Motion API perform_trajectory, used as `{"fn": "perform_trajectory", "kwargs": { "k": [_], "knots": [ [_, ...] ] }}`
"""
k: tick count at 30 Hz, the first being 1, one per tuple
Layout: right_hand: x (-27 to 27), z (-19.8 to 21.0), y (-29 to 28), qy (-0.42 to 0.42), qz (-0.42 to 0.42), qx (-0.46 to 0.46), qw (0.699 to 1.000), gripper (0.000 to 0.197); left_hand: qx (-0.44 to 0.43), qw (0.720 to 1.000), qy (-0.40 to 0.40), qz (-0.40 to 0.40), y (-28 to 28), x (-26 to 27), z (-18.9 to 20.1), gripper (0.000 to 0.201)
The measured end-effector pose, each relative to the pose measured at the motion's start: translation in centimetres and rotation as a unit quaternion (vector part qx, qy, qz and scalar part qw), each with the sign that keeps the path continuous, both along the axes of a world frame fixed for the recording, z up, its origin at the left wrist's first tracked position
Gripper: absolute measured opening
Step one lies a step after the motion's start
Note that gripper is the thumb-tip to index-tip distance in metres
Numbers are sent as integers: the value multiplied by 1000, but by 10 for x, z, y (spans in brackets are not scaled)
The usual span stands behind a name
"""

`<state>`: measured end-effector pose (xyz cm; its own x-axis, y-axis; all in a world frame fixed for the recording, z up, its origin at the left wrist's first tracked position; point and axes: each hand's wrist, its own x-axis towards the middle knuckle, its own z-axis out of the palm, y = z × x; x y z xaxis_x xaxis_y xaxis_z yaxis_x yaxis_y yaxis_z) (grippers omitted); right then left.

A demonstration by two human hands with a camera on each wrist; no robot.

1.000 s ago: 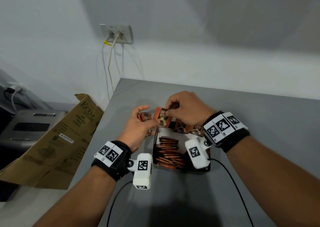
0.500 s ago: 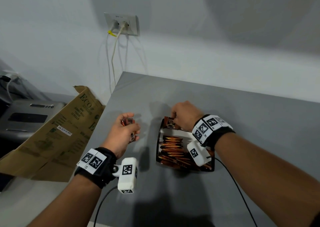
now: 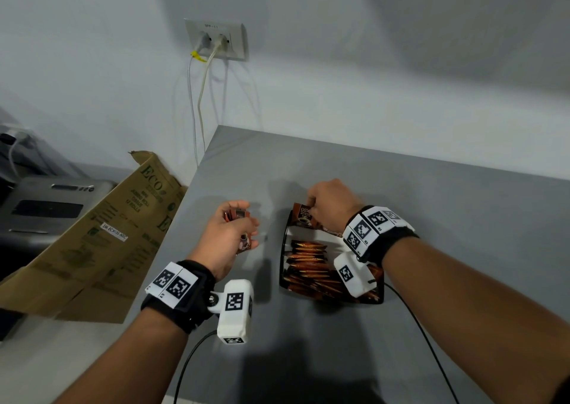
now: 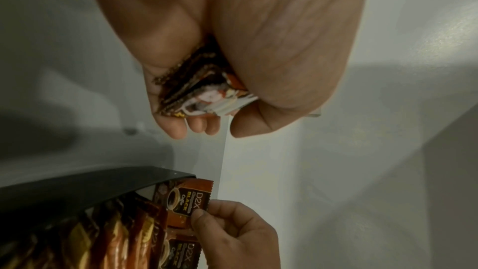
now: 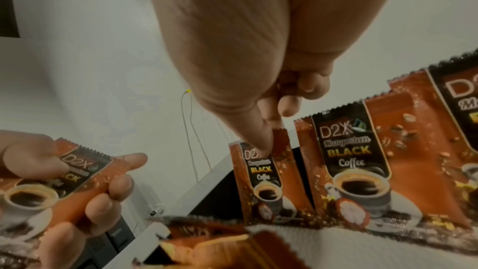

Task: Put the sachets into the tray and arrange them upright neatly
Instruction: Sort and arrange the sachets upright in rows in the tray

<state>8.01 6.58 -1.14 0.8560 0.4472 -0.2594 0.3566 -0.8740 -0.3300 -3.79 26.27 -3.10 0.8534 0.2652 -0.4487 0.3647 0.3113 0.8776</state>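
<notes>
Now hands [image 3: 331, 207] at tray [image 3: 284, 249] far edge, sachet [image 3: 303, 215] upright.

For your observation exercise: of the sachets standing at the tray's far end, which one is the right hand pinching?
The leftmost sachet, pinched at its top edge by the right hand; the others beside it stand untouched.

A grey desk [image 3: 431, 206] stands against a pale wall. A wall socket [image 3: 216, 38] holds two plugs with white cables [image 3: 200, 104] hanging down. A brown cardboard sheet [image 3: 101, 243] leans beside a grey machine [image 3: 40, 209].
</notes>
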Motion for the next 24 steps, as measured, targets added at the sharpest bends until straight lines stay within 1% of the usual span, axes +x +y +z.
{"fn": "perform_trajectory", "kwargs": {
  "k": [3,7,10,13,18,24],
  "knots": [
    [0,-1,-2,1,4,4,1000,15,-9,1000,0,-1,-5,1,3,39],
    [8,7,-18,-14,-9,28,999,26,-10,1000,-2,-3,-6,1,7,40],
    [15,17,-42,-13,-11,-19,1000,27,-8,1000,0,-2,-4,0,8,39],
    [11,14,-56,6,-9,-61,998,26,-7,1000,0,-7,-8,0,9,37],
    [4,8,-55,-5,-19,-46,999,18,2,1000,0,-26,-16,0,11,38],
    [3,12,-51,-12,-6,-49,999,19,3,1000,1,-26,-15,-3,12,39]
  ]
}}
